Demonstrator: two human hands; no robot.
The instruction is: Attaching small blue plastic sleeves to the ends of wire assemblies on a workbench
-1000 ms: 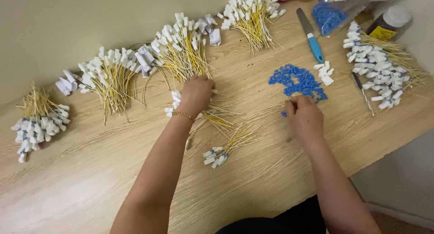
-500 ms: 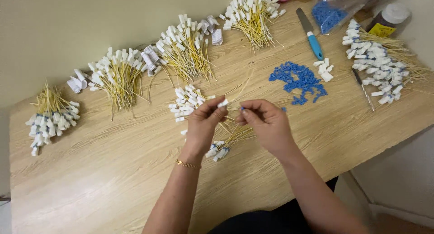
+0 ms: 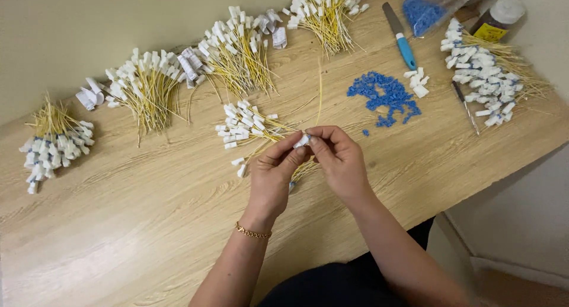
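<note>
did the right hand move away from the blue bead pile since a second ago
Yes. The right hand has moved left, away from the blue bead pile, and now meets the left hand on a white connector.

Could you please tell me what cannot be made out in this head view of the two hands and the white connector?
- White connector: mostly covered by the fingertips of the left hand and right hand; its shape is unclear.
- Any blue piece in the grip: too small to tell.
- Plastic bag and bottle: cut off by the top edge.
</note>
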